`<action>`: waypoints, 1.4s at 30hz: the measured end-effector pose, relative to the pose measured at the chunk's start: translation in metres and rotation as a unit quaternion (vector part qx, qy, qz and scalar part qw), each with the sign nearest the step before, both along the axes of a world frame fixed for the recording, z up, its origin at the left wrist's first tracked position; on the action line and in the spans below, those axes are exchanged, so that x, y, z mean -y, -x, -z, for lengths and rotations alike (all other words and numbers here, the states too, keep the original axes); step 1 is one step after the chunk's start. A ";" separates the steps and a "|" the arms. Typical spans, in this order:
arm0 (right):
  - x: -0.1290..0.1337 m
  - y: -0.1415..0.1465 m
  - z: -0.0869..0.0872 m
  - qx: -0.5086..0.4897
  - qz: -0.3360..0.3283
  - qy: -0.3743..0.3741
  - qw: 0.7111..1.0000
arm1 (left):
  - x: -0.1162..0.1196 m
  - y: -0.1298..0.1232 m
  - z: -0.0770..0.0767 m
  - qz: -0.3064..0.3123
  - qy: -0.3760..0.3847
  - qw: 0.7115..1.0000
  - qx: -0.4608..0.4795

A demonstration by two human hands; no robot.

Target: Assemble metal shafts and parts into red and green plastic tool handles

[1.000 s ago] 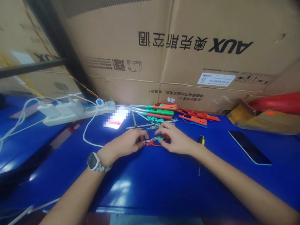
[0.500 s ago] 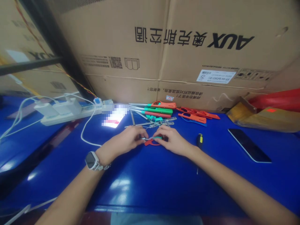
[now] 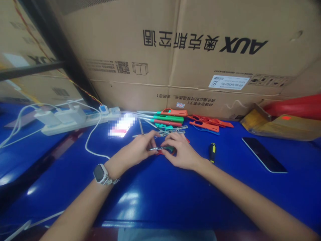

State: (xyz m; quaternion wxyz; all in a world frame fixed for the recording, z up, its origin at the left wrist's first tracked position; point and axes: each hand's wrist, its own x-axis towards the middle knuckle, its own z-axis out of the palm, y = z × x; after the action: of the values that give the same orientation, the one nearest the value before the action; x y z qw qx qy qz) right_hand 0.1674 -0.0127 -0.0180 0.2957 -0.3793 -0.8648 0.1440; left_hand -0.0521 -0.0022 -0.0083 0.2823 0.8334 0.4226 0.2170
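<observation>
My left hand (image 3: 142,145), a watch on its wrist, pinches the end of a thin silvery metal piece (image 3: 153,148). My right hand (image 3: 182,150) is closed on the other side, with its fingers round a dark green lighter part (image 3: 170,149) that joins the silvery piece. Under the fingers a bit of red plastic casing (image 3: 160,153) shows; most of it is hidden. Just beyond my hands lie long-nosed gas lighters (image 3: 170,118) in orange, green and red, along with clear and metal lighter parts (image 3: 175,132).
Loose orange lighter shells (image 3: 208,124) lie at the back right. A black-and-yellow screwdriver (image 3: 212,152) and a dark phone (image 3: 264,155) are on the blue table (image 3: 150,197). At left stand a lit phone (image 3: 122,125) and a power strip (image 3: 67,125) with cables. A large carton (image 3: 190,67) rises behind.
My fingers have shifted around the silvery piece and green part, and my right hand has turned so that it covers more of the red casing. The view has moved slightly.
</observation>
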 end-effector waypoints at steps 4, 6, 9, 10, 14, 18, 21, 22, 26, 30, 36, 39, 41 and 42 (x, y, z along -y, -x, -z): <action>-0.003 0.004 0.002 -0.001 -0.009 0.013 1.000 | 0.001 -0.002 -0.003 0.001 -0.007 1.000 0.004; -0.004 0.004 0.004 -0.014 -0.017 0.026 0.999 | 0.002 -0.004 -0.004 0.003 -0.003 1.000 0.009; -0.007 0.003 0.005 -0.036 -0.025 0.043 0.998 | 0.001 -0.005 -0.004 0.007 0.005 1.000 0.017; -0.007 0.003 0.005 -0.043 -0.029 0.047 0.998 | 0.001 -0.004 -0.004 0.008 0.007 1.000 0.019; -0.009 0.000 0.006 -0.067 -0.034 0.056 0.996 | -0.002 0.000 -0.004 0.011 0.010 1.000 -0.004; -0.011 -0.002 0.007 -0.074 -0.042 0.044 0.995 | -0.004 0.007 -0.006 0.029 0.008 0.999 -0.021; -0.010 -0.002 0.007 -0.051 -0.052 0.032 0.997 | -0.003 0.009 -0.009 0.052 0.002 0.999 -0.014; -0.010 -0.002 0.006 -0.044 -0.054 0.031 0.997 | -0.003 0.009 -0.010 0.057 -0.002 0.998 -0.012; -0.010 0.000 0.005 -0.024 -0.048 0.022 0.998 | -0.001 0.006 -0.013 0.064 -0.020 0.998 -0.015; -0.010 0.000 0.005 -0.008 -0.061 -0.013 0.998 | 0.002 0.003 -0.015 0.064 -0.027 0.997 -0.032; -0.010 -0.003 0.007 0.019 -0.068 -0.058 0.996 | 0.005 -0.002 -0.014 0.040 0.011 0.999 -0.022; -0.007 -0.004 0.006 0.029 -0.060 -0.042 0.997 | 0.007 -0.004 -0.013 0.026 0.011 0.999 -0.034; -0.004 -0.006 0.002 0.025 -0.056 -0.020 0.998 | 0.009 -0.004 -0.015 0.024 -0.019 0.998 -0.055; -0.002 -0.009 0.000 0.022 -0.054 -0.009 0.998 | 0.009 -0.004 -0.016 0.024 -0.034 0.997 -0.067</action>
State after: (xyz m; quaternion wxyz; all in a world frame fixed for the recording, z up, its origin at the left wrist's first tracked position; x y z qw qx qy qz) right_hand 0.1761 -0.0105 -0.0178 0.2719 -0.3325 -0.8915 0.1438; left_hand -0.0478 -0.0112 0.0078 0.2305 0.8650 0.4128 0.1680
